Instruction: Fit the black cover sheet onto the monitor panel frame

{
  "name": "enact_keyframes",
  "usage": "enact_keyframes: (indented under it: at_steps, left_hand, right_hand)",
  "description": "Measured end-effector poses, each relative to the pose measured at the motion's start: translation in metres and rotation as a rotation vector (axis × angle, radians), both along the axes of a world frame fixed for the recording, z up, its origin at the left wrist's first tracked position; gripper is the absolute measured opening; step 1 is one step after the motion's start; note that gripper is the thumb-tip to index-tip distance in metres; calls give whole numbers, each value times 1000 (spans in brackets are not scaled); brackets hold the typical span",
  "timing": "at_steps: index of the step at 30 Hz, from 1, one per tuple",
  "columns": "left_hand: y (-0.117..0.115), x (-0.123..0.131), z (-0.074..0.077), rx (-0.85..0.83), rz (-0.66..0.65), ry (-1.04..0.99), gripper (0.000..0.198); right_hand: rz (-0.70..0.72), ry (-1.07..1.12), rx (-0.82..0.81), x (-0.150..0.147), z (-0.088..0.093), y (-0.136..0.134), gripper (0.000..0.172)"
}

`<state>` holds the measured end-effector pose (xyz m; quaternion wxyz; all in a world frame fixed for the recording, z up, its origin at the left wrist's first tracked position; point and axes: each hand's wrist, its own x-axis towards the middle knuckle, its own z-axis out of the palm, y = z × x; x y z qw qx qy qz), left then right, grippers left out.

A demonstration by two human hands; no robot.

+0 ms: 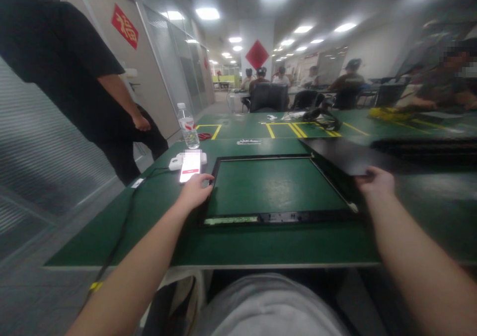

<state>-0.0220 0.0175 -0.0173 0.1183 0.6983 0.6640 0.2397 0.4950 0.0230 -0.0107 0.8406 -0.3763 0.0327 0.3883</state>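
A black rectangular frame [279, 217], open in the middle, lies flat on the green table [149, 246] in front of me. A pale green strip [231, 220] runs along the left part of its near side. My left hand [196, 191] grips the frame's left side, fingers bent over the edge. In my right hand [376, 182] is a thin dark panel [346, 154], held by its near edge and tilted beside the frame's right side. Motion blurs the panel, and the fingers under it are partly hidden.
A lit phone [191, 166] leans against a white power strip [175, 162] beside a water bottle [189, 127]. Red-handled scissors [204, 136] lie behind. Long black parts [425, 149] stretch along the right. A person [74, 67] stands at the left; others sit farther back.
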Motion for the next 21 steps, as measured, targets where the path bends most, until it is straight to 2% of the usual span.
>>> enact_keyframes:
  at_steps: [6, 13, 15, 21]
  left_hand:
    - [-3, 2, 3, 23, 11, -56, 36]
    - [-5, 5, 5, 22, 72, -243, 34]
    - [-5, 7, 5, 11, 82, -363, 34]
    - [-7, 16, 9, -44, 70, -892, 31]
  right_hand:
    - [-35, -100, 7, -22, 20, -10, 21]
    - [61, -156, 173, -26, 21, -14, 18]
    - [78, -169, 203, -27, 22, -16, 19]
    - [136, -185, 196, -36, 25, -21, 22]
